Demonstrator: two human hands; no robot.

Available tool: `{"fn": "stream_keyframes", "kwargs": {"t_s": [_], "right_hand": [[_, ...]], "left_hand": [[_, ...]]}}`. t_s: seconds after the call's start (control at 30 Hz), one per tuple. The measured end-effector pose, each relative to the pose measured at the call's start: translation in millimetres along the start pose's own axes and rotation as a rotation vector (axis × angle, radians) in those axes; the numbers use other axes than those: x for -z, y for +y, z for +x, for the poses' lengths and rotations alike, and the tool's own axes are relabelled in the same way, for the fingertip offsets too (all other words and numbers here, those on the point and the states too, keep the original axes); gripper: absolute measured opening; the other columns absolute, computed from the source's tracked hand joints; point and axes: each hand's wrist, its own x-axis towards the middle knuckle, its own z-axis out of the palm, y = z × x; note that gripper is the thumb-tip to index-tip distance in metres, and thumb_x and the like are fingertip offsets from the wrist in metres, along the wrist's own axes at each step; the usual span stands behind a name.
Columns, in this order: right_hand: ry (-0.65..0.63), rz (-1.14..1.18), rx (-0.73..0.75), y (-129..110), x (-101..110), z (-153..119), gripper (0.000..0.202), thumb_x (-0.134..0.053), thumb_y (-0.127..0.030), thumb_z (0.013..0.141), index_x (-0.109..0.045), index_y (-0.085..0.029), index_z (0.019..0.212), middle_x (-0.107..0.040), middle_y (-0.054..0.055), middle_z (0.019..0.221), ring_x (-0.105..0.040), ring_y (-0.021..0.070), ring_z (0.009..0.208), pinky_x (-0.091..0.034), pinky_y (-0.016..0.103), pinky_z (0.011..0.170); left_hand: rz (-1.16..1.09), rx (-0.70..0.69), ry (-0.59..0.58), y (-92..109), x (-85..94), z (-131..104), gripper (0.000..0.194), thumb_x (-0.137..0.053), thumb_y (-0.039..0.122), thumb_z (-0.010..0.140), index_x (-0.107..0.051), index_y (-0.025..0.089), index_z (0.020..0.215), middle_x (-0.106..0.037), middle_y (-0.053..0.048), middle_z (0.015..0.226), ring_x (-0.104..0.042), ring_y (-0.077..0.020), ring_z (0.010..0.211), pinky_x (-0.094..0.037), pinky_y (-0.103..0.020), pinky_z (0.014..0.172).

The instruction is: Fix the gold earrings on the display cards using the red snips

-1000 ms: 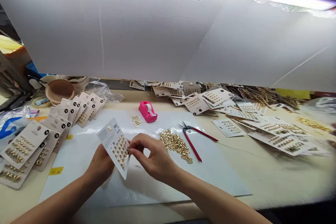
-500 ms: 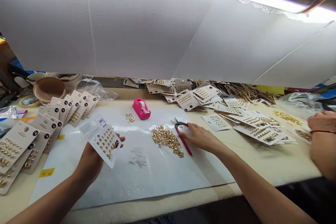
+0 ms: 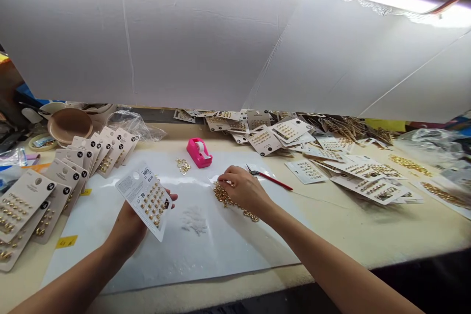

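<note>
Now the left hand (image 3: 128,228) gripped a card (image 3: 147,201) by its lower part, tilted, above the left half of a pale sheet (image 3: 235,255) on the tabletop (image 3: 342,235). The card's printed side and rows of gold studs faced up. Half a second before, the right hand (image 3: 243,189) had been at the red-handled pliers (image 3: 274,180); it had since moved left to the gold pile (image 3: 222,196), right of the sheet's middle. Its fingers were bent down onto the pile; whether they pinched a piece could not be told. One red handle showed beyond the hand. Another person's hand, earlier at the right, had left the view. The pink tape dispenser (image 3: 199,153) stayed near the sheet's far edge, beside some gold rings (image 3: 183,166). Fanned cards (image 3: 31,201) lined the tabletop's left side; loose cards (image 3: 364,176) lay heaped toward its far right corner.
</note>
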Motion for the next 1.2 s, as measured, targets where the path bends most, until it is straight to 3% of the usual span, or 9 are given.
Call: {"fn": "stream_keyframes", "kwargs": {"t_s": [0.2,0.53,0.77,1.03,1.2], "right_hand": [[-0.143,-0.139,0.013,-7.0,-6.1,19.0,0.02,-0.049,-0.013,0.08,-0.068,-0.018,0.075,-0.062,0.008,0.081,-0.057,0.0202,0.079,-0.036,0.027,0.059],[-0.156,-0.079,0.136,-31.1,-11.1,8.3,0.01,-0.051,-0.012,0.077,-0.059,-0.018,0.074,-0.06,0.005,0.08,-0.054,0.0173,0.076,-0.035,0.026,0.06],[-0.119,-0.106,0.195,-32.8,-12.4,7.9,0.012,-0.048,-0.012,0.079,-0.057,-0.017,0.075,-0.059,0.006,0.078,-0.052,0.0178,0.073,-0.032,0.027,0.058],[-0.144,-0.01,0.144,-37.3,-12.8,3.9,0.015,-0.043,-0.01,0.08,-0.055,-0.019,0.078,-0.06,0.002,0.073,-0.048,0.0135,0.061,-0.03,0.026,0.057],[-0.223,0.152,0.092,-36.5,-8.0,8.5,0.014,-0.048,-0.01,0.075,-0.057,-0.02,0.075,-0.062,0.001,0.073,-0.05,0.0141,0.063,-0.033,0.025,0.055]], "left_hand": [[0.003,-0.012,-0.009,0.7,-1.8,-0.6,0.035,-0.074,0.027,0.063,-0.065,0.017,0.096,-0.073,-0.01,0.096,-0.062,-0.031,0.104,-0.046,-0.048,0.091],[-0.002,0.001,-0.01,-0.7,-1.7,0.5,0.038,-0.075,0.027,0.061,-0.065,0.016,0.095,-0.071,-0.012,0.102,-0.059,-0.0335,0.109,-0.047,-0.048,0.091],[-0.007,-0.001,-0.028,1.7,-2.6,-0.7,0.038,-0.075,0.032,0.062,-0.065,0.016,0.094,-0.072,-0.012,0.097,-0.061,-0.0325,0.104,-0.047,-0.048,0.09],[-0.017,0.007,-0.056,-0.4,-0.2,1.2,0.035,-0.071,0.036,0.066,-0.065,0.016,0.094,-0.072,-0.011,0.096,-0.064,-0.0306,0.099,-0.047,-0.046,0.089],[0.014,0.003,-0.055,-1.1,1.3,1.0,0.038,-0.071,0.034,0.067,-0.064,0.016,0.1,-0.072,-0.012,0.099,-0.063,-0.0308,0.101,-0.048,-0.046,0.087]]}}
